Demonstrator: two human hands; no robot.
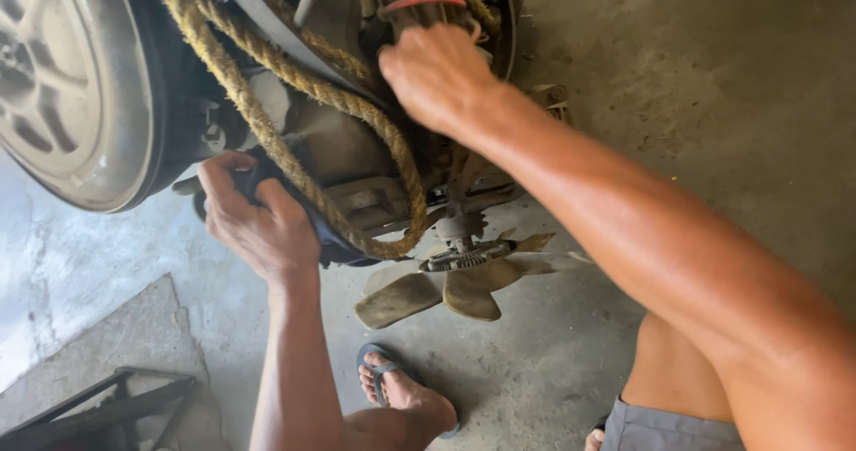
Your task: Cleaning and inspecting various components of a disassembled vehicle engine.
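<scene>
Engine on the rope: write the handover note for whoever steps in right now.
Left hand: fingers closed on a dark part at the engine's lower left side.
Right hand: up at the top of the engine, by a red hose; what its fingers hold is hidden.
Rope: thick, looped around the engine.
Fan: on the engine's low end, blades above the concrete floor.
Done: rope is looped on.
Left: cannot tell from this view.

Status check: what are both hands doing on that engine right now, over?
Left hand gripping dark cloth against the greasy metal engine block. Right hand reaching in up top, fingers hidden. Thick tan rope looped across, beige fan blades below.
</scene>
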